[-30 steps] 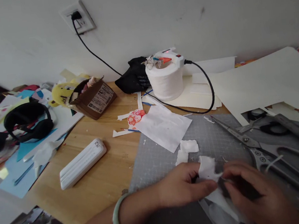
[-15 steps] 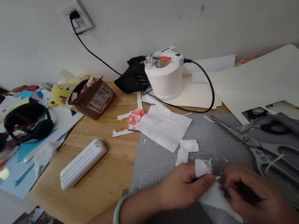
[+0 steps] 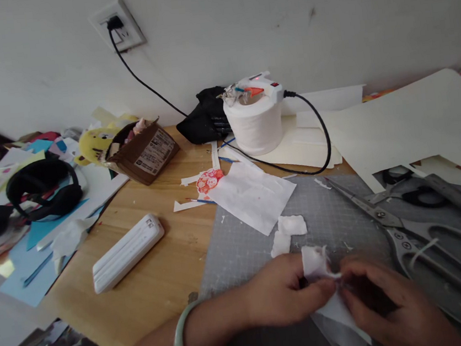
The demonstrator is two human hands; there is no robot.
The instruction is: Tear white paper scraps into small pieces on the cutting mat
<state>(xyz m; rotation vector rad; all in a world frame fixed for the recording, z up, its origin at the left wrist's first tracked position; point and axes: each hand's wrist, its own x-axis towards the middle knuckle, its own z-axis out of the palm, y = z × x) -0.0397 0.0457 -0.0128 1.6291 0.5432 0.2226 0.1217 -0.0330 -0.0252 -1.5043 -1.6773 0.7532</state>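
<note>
Between thumb and fingers, my left hand (image 3: 284,294) pinches a small piece of white tissue (image 3: 314,262) with a ragged, frayed edge. My right hand (image 3: 389,302), a little blurred, has its thumb and fingertips closed on a thin twisted strand at that edge. A larger white sheet (image 3: 340,316) hangs below the two hands, partly hidden by them. Just beyond my left hand, two small white tissue pieces (image 3: 292,225) lie on the grey cutting mat (image 3: 241,263). To the right of my right hand rest large metal scissors (image 3: 398,220).
A white paper sheet (image 3: 253,195) lies by a red-orange drawing (image 3: 210,181). Behind stands a tissue roll (image 3: 254,128) with a corded white tool (image 3: 273,90) on top. A white power bank (image 3: 129,254), a cardboard box (image 3: 145,155) and a black headset (image 3: 44,188) are leftward.
My right hand has moved slightly left, closer to my left hand, and its fingertips now meet the frayed edge of the tissue. My left hand has barely moved.
</note>
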